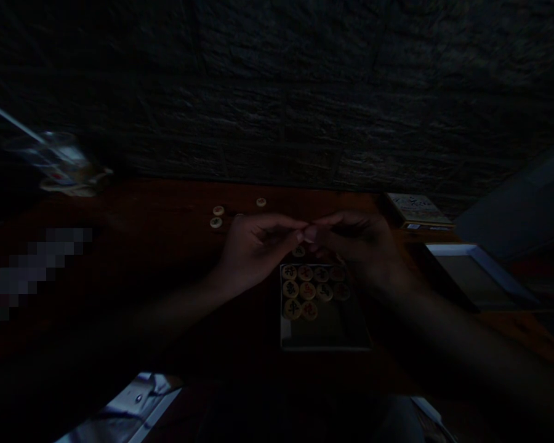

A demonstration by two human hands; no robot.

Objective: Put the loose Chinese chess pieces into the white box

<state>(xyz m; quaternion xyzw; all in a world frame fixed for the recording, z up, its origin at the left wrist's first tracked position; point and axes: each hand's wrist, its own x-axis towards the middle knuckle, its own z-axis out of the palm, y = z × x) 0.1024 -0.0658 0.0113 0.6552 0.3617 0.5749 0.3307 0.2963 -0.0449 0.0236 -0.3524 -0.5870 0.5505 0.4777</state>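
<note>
Head view: left hand (255,247), right hand (364,245) touching, cannot tell if pinching; discs (307,291) in tray (311,337) just below.

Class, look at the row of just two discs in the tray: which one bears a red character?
The right-hand disc of that row in the tray: its character is red, while its left neighbour bears a black one.

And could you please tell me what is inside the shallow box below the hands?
The shallow box holds round, marked pieces in rows; anything beneath them is covered.
</note>
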